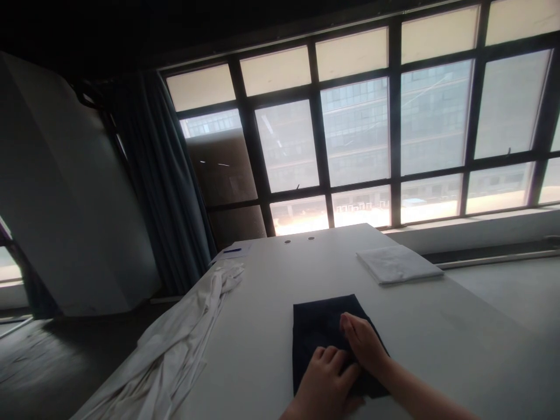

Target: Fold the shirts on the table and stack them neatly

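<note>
A folded dark cloth lies on the worktop. The left hand and right hand press it, palms open and flat. It looks soft, light and limp, and is probably best pinched at its corners.

One head-worn view faces forward and down across the table toward the window; left hand and right hand close below.
</note>
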Tool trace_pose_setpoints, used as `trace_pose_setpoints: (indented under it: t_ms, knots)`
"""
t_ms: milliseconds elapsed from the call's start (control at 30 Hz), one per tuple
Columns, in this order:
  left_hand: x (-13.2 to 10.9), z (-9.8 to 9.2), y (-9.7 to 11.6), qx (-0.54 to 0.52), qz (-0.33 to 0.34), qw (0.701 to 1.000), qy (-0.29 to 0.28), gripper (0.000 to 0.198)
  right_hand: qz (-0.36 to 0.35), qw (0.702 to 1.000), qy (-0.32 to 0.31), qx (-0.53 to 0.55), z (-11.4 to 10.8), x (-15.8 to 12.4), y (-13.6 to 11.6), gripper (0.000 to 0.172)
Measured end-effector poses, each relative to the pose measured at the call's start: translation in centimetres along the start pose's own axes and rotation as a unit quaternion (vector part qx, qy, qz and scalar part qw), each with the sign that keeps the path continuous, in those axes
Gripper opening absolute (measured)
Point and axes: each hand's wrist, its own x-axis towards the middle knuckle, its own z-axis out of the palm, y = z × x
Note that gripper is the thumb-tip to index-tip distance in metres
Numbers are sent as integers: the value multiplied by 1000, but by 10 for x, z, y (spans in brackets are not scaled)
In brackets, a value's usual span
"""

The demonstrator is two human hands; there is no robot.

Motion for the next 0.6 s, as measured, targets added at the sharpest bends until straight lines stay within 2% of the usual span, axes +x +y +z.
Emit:
trace_pose_setpoints:
  t_ms: [100, 200, 300, 367, 400, 467, 533, 600]
  knots:
    - [1, 12, 4, 22, -13, 999, 33, 29, -29, 999, 22, -4, -2, -3, 1, 46]
    - [1, 21, 3, 39, -25, 997, 66, 15, -150, 986, 17, -66, -1, -13, -3, 33]
    - [1, 25, -3, 44, -44, 995, 81, 8, -282, 952, -3, -119, 2, -25, -17, 15]
    - [0, 21, -10, 26, -77, 994, 75, 12, -313, 940, -23, -131, 4, -31, -30, 9]
    - [0, 17, -14, 15, -101, 992, 69, 12, -305, 942, -37, -137, 5, -33, -36, 8]
    - [-1, 7, -23, -8, -160, 986, 54, 11, -241, 955, -63, -160, 9, -36, -45, 13]
    - [-3, -5, -32, -36, -222, 973, 43, 12, -152, 964, -90, -197, 14, -37, -48, 28]
    - [-5, -15, -39, -72, -266, 961, 36, 17, -84, 959, -122, -241, 19, -38, -45, 43]
